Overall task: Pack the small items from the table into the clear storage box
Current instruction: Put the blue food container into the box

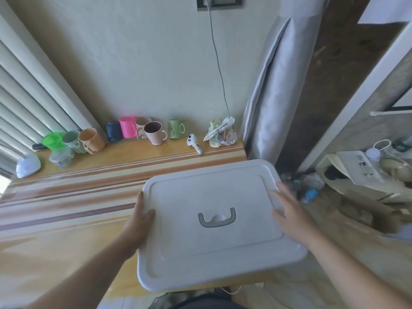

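A storage box with a white lid [214,248] and a grey handle [217,218] sits at the table's near right corner; only its lid shows. My left hand [139,221] grips the lid's left edge, thumb on top. My right hand [289,210] lies flat on the lid's right side, fingers spread. Along the far wall stand several mugs: green [53,141], pale green [72,140], orange [91,141], navy [113,132], pink [127,127], beige [155,132] and light green [176,129]. A small white toy [195,142] lies beside them.
The striped wooden table [89,186] runs left. A holder with sticks and a wrapper [219,134] stands at the back right under a hanging cable [219,70]. A white object [27,167] and a plastic bag [60,157] lie far left. Clutter fills the floor [356,175] at right.
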Available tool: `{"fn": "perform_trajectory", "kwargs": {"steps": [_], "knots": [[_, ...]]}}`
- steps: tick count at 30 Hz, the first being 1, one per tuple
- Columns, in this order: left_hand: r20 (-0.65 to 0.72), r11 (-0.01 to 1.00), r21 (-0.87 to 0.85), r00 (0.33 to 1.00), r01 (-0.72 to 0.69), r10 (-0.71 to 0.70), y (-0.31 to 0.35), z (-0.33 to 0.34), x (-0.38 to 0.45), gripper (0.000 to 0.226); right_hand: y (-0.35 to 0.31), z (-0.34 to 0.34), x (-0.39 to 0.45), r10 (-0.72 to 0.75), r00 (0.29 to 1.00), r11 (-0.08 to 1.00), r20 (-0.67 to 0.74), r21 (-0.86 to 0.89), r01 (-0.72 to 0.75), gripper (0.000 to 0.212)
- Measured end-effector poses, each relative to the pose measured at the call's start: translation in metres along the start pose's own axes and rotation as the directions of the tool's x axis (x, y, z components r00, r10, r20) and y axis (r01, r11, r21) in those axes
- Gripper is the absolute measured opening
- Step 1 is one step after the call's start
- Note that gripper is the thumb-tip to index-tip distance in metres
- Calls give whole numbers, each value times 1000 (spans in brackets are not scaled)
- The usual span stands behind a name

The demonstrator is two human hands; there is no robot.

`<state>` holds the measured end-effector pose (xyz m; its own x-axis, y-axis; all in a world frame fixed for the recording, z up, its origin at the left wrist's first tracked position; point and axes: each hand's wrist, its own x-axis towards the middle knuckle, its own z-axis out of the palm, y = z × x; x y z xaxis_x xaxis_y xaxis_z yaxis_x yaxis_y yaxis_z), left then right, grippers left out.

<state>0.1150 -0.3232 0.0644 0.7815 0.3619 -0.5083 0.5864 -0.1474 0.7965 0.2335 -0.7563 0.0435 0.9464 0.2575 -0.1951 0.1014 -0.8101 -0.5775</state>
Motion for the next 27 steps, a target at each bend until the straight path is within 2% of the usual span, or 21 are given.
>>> {"fn": "perform_trajectory", "kwargs": {"steps": [2, 4, 7, 10, 18, 22, 24, 26, 27], "knots": [[-85, 987, 156, 996, 33, -20, -12, 8, -16, 66, 4, 4, -12, 8, 998, 1000, -59, -20, -10, 60], [-203, 955, 294, 979, 28, 34, -32, 20, -36, 68, 8, 7, -27, 63, 994, 997, -87, -41, -67, 66], [-196, 903, 428, 971, -43, 139, -53, 31, -59, 71, 7, 14, -48, 179, 980, 978, -81, -89, -186, 67], [-216, 864, 502, 964, -28, 157, -55, 26, -47, 68, 0, 14, -34, 172, 980, 979, -101, -96, -182, 70], [-291, 857, 515, 938, -12, 187, -7, -9, 40, 62, -52, 17, 60, 179, 982, 970, -59, -158, -187, 74], [-256, 801, 598, 945, -11, 205, 10, -24, 72, 61, -65, 23, 79, 193, 981, 962, -26, -191, -194, 82], [-244, 769, 640, 948, -3, 207, 11, -23, 72, 64, -64, 27, 77, 171, 985, 946, -35, -273, -174, 83], [-266, 718, 696, 929, 0, 258, 5, -18, 65, 66, -63, 31, 73, 68, 994, 890, -86, -444, -100, 79], [-244, 629, 777, 914, -16, 325, 5, -17, 62, 66, -68, 29, 73, 30, 996, 856, -78, -513, -66, 77]]}}
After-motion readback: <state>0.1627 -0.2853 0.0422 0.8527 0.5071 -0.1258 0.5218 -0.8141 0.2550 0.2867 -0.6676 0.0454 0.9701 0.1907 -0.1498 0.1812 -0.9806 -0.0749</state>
